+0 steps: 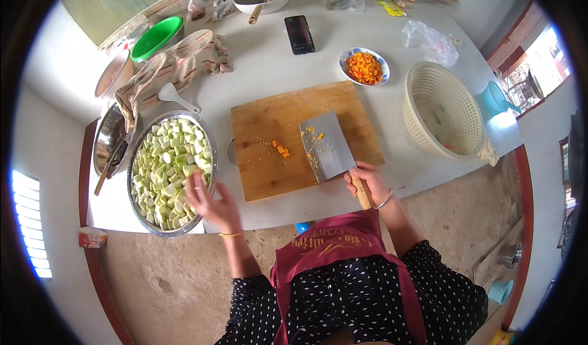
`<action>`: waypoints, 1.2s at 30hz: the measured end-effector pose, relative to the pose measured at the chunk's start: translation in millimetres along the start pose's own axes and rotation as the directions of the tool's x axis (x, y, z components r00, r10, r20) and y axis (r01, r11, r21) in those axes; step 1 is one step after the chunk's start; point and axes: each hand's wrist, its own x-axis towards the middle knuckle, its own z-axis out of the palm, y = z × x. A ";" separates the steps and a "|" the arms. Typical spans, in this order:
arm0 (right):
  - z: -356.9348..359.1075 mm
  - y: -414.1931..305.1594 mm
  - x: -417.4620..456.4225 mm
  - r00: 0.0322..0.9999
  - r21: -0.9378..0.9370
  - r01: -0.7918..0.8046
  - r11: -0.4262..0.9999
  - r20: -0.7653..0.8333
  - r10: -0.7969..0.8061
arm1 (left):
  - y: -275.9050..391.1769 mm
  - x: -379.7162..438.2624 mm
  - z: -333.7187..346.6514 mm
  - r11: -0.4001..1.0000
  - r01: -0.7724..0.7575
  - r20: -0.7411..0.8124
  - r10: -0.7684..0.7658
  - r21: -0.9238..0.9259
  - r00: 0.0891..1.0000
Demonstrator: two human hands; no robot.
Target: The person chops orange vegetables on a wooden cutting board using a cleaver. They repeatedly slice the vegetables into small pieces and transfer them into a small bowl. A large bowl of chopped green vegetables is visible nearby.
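Note:
My right hand [370, 179] grips the wooden handle of a Chinese cleaver [328, 147]. Its broad blade lies over the right part of a wooden cutting board [257, 179], and small orange and pale bits cling to the metal. A few diced orange pieces [280, 149] and scattered crumbs rest on the board, left of the blade. My left hand [209, 202], blurred, is over the right rim of a metal basin [213, 138] heaped with pale green vegetable cubes [170, 161]. Its fingertips meet a larger green piece; whether they hold it cannot be told.
Behind the board are a plate of diced orange vegetable [364, 68] and a smartphone [299, 34]. A cream plastic colander [441, 111] stands right. Leftward are a striped cloth [183, 60], a white rice paddle [177, 98], a metal bowl [108, 138] and a green basket [157, 38].

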 end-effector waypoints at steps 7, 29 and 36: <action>-0.3 7.7 7.9 0.999 -0.077 0.037 0.996 -0.006 -0.037 | 49.8 -45.4 40.8 0.997 -0.059 0.314 0.070 -0.047 0.947; 3.3 6.3 12.2 0.995 -0.102 -0.016 0.995 -0.103 0.005 | 28.6 -49.7 73.1 0.998 -0.038 0.352 0.021 0.040 0.936; 1.0 7.6 13.3 0.996 -0.105 -0.012 0.994 -0.090 0.003 | 26.3 -50.4 73.2 1.000 -0.012 0.361 0.004 0.019 0.933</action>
